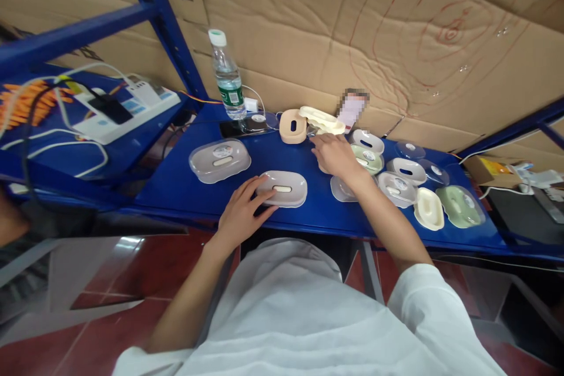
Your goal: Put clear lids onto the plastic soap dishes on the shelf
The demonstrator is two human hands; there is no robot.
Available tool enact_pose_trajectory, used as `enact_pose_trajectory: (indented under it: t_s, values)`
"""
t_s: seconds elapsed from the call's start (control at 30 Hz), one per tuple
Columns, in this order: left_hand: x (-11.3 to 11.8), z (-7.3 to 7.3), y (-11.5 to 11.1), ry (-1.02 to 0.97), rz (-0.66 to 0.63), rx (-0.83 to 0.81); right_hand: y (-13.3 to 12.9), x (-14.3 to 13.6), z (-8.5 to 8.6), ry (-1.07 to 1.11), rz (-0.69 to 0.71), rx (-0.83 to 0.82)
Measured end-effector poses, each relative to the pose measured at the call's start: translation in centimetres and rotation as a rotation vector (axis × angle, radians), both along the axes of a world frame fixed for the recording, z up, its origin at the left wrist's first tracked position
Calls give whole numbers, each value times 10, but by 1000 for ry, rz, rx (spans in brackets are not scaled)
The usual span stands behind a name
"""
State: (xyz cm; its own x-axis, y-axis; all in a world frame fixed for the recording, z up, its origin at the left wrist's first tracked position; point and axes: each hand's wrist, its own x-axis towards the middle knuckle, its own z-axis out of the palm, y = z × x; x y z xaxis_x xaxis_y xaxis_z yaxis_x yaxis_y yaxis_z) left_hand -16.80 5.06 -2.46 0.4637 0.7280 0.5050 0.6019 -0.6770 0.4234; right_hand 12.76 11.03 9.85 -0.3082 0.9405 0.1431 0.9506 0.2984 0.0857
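My left hand (240, 211) is at the left end of a light grey soap dish (293, 194) near the table's front edge. Its thumb lies along the dish's front side and a finger reaches over the rim, gripping it. My right hand (335, 155) reaches forward, fingers curled down, just in front of a cream soap dish part (324, 120) and right of a peach soap dish part (293, 127). What its fingertips hold, if anything, is hidden. Left of my left hand stands a grey soap dish under a clear lid (211, 167).
On the right are grey, green and cream dish parts (428, 210) and clear lids (410, 150). At the back stand a water bottle (230, 85) and a propped phone (351, 107), against cardboard (286, 29). A blue frame post (170, 41) and power strip (127, 111) are left.
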Motion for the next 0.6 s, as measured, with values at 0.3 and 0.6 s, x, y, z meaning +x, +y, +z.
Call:
enact_pose_trajectory:
  t_s: [0.3,0.6]
  values:
    - [0,-6,1,-24,9,47,19,13,-7,-163,-135,-5]
    - [-4,-4,3,-57,-51,57,-12,9,-8,-104,-165,-7]
